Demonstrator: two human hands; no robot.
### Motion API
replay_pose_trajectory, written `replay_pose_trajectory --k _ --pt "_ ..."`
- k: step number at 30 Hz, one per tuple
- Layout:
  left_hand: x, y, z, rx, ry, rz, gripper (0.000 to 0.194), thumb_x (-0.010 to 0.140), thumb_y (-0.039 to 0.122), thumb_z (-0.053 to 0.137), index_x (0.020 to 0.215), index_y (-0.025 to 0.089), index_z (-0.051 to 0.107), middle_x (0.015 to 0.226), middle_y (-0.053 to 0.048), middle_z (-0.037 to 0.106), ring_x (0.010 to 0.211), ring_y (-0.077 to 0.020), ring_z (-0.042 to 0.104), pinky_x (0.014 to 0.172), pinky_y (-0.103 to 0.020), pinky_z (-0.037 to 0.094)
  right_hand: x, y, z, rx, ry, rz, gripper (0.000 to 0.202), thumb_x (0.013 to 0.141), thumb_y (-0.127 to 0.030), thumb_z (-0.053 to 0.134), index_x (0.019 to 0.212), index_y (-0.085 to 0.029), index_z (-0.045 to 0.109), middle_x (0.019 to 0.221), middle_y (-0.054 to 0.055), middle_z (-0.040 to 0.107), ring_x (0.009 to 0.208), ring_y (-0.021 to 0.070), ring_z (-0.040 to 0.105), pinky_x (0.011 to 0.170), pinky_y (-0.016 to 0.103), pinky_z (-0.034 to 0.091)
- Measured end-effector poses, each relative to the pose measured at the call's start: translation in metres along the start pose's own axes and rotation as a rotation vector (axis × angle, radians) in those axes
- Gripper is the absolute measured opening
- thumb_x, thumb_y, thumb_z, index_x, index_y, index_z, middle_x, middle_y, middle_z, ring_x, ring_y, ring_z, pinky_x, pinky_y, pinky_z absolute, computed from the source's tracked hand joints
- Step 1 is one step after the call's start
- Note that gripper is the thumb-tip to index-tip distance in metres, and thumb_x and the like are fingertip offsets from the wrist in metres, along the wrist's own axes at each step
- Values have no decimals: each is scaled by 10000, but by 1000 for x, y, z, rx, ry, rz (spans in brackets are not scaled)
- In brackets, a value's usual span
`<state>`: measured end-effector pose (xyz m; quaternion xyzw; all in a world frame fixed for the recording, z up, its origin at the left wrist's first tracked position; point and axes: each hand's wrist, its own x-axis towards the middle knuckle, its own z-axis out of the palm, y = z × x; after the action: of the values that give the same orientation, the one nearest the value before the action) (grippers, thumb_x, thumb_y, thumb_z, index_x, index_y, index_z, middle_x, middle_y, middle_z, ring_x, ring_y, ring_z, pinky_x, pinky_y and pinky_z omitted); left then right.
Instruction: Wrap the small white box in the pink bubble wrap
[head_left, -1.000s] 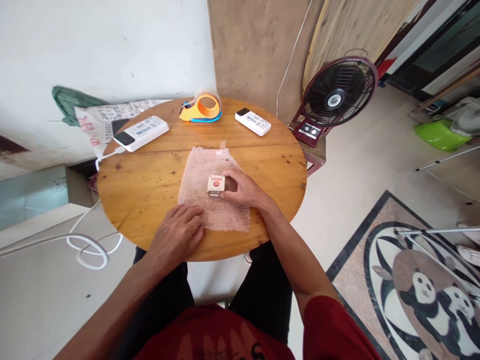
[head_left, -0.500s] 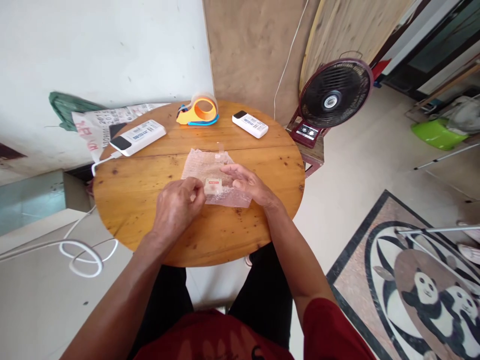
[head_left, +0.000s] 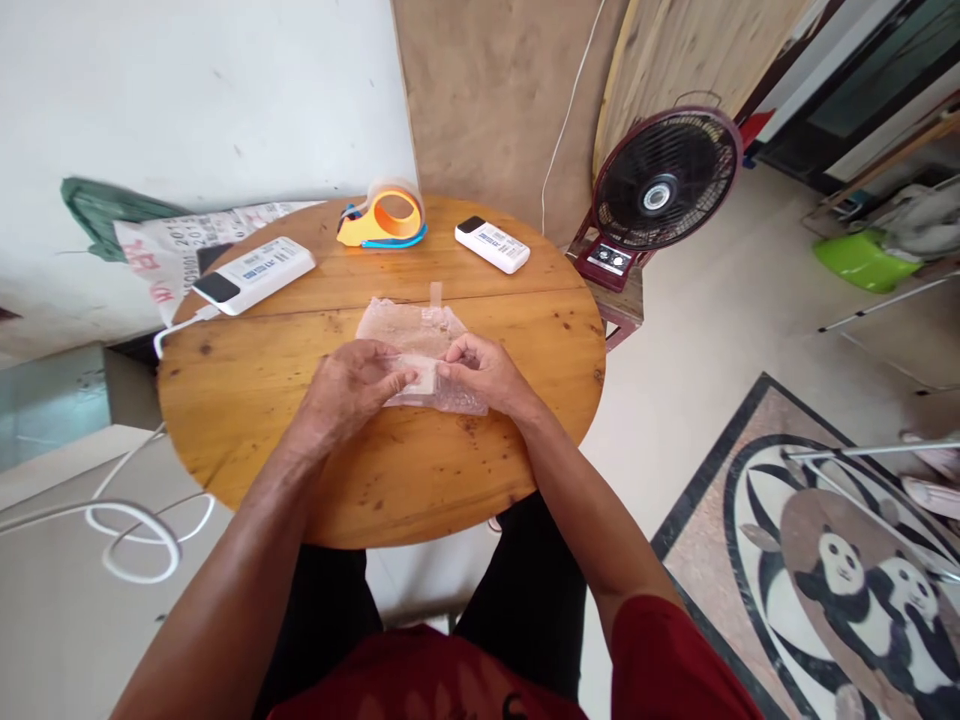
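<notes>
A pinkish, see-through sheet of bubble wrap [head_left: 401, 328] lies on the wooden table in front of me. Its near part is folded up over a small pale box [head_left: 427, 377], whose face shows only dimly through the plastic. My left hand [head_left: 341, 390] is closed on the wrap at the box's left side, thumb in front and fingers behind. From the right, my right hand [head_left: 493, 377] pinches the wrap by the box's right end, its thumb and forefinger close together. A short strip of clear tape [head_left: 436, 295] sticks up at the sheet's far edge.
An orange and blue tape dispenser [head_left: 382, 222] stands at the back of the round table [head_left: 255, 400]. White power banks lie either side, one at the left [head_left: 259, 275] with a cable [head_left: 180, 327], one at the right [head_left: 493, 244]. A fan [head_left: 660, 190] stands beyond the right edge.
Both hands have closed on the bubble wrap, and its near edge has come up over the box. My right hand, spread before, now pinches. The view has shifted slightly.
</notes>
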<state>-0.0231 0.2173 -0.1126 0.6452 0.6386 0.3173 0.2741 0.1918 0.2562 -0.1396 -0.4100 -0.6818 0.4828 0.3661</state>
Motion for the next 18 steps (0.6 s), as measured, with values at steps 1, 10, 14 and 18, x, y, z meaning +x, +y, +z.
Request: replay_pose_trajectory --k 1,10,14,18 --pt "1 -1 1 -36 -10 -13 445 683 554 711 930 185 692 820 -18 683 689 -153 586 627 -241 440 0 0 0 5 11 -4 257 757 -422 679 784 -205 545 815 -11 627 742 142 574 679 264 465" --pt "6 10 11 -453 -95 -132 391 576 456 800 753 165 608 663 11 633 580 -111 550 550 -220 408 1 -4 4 127 85 -16 393 715 -385 689 1043 -215 555 788 -26 612 708 135 576 717 281 474" --pt "2 10 10 -438 -121 -113 263 623 378 740 715 164 618 615 30 584 508 -80 462 488 -203 342 0 -9 4 100 57 -1 372 709 -369 679 1025 -202 576 758 -30 603 678 133 566 683 271 465" --pt "0 10 10 -417 -140 -111 228 650 366 703 704 167 606 560 49 517 460 -65 374 439 -193 270 -2 -7 1 24 35 11 296 704 -308 646 967 -187 590 687 -47 557 611 115 510 619 250 422"
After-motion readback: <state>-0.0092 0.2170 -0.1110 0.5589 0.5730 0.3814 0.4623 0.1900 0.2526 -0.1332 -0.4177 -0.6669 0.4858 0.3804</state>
